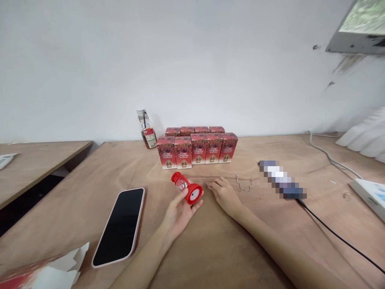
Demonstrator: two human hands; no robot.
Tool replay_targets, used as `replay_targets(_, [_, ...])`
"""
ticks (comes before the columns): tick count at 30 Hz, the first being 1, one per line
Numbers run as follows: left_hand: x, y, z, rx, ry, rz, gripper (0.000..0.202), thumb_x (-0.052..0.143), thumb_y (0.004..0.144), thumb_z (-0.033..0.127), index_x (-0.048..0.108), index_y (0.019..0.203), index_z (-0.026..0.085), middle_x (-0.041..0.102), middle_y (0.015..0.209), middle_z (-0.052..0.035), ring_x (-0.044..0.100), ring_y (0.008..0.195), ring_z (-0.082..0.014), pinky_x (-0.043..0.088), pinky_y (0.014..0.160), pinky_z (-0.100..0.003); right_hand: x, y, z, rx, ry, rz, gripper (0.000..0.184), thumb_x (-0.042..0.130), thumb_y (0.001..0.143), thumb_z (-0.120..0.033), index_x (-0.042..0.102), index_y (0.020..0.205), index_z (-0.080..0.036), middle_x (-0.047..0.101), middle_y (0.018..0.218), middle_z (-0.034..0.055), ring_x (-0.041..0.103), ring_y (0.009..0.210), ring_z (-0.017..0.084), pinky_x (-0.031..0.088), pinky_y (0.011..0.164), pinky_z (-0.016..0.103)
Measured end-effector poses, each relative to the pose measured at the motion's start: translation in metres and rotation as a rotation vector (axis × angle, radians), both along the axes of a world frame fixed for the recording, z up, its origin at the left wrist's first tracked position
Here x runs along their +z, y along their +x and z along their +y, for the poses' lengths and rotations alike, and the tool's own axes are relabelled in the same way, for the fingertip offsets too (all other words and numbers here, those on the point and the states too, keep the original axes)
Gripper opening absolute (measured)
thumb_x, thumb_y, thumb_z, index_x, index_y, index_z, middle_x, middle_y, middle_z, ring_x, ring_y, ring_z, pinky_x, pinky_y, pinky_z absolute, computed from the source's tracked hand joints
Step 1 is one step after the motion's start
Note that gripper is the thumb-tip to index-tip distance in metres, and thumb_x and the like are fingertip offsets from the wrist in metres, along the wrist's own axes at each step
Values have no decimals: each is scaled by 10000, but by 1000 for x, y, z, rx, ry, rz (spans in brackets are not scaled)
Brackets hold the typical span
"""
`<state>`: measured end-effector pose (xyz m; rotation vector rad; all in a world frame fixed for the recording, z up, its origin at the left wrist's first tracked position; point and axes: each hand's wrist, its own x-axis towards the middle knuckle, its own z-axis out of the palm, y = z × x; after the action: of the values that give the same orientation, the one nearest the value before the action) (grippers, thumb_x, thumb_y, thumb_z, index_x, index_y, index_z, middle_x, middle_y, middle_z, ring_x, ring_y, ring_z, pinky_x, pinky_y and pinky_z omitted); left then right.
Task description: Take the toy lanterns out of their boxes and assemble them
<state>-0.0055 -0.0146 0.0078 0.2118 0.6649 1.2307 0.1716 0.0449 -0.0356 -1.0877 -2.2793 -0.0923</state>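
Observation:
My left hand (180,210) is closed around a small red lantern (183,184) with a clear middle. The lantern lies tilted, its round base with a pale disc turned towards me. To its right, my right hand (225,195) rests low on the wooden table (198,249). Its fingers are bent and drawn together at the tips. Whatever they may hold is too small to make out. A bent thin metal wire (244,188) lies on the table just right of that hand.
Red printed boxes (198,149) stand in two rows near the wall, beside a bottle (148,136). A pink-edged phone (120,226) lies left. Torn packaging (57,269) sits front left. Rightwards are a blurred-out device (281,179), its black cable (337,233) and a white box (369,196).

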Motion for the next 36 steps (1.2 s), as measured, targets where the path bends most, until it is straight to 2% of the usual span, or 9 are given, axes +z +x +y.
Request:
replay_targets(14, [1,-1,2,-4,-10,20,140,491,846,147,624,891,137,700,900,-66,669,882,-214,543,740,-328,7,-2,-5,-30,-19,-117,246,460,857,-27,632,1008,-119,600,880,102,501,857,233,464,771,348])
replay_targets(20, [3,0,0,-6,-12,16,121,504,837,139,617,878,145,695,902,-59,661,907,-213,526,816,-352,10,-2,-9,-10,-77,-10,274,449,824,-38,645,992,-128,583,889,109,501,863,238,461,771,367])
replay_targets(26, [4,0,-1,-13,-20,15,103,522,830,151,608,886,140,686,906,-53,647,946,-213,488,908,-382,9,0,-7,-55,-220,213,201,512,800,-45,659,810,-182,614,818,58,539,824,205,458,751,334])
replay_targets(32, [-1,-2,0,-36,9,17,130,578,790,166,601,917,150,674,940,-56,645,932,-206,487,889,-362,6,6,-5,-119,-333,305,55,626,787,-137,638,774,-189,615,807,35,568,788,184,462,716,303])
replay_targets(36, [-2,-2,-1,-46,35,14,135,594,782,178,598,914,152,670,954,-54,639,949,-203,486,885,-349,9,12,-2,-64,-371,298,28,628,804,-182,625,777,-186,607,792,25,571,746,165,455,676,277])
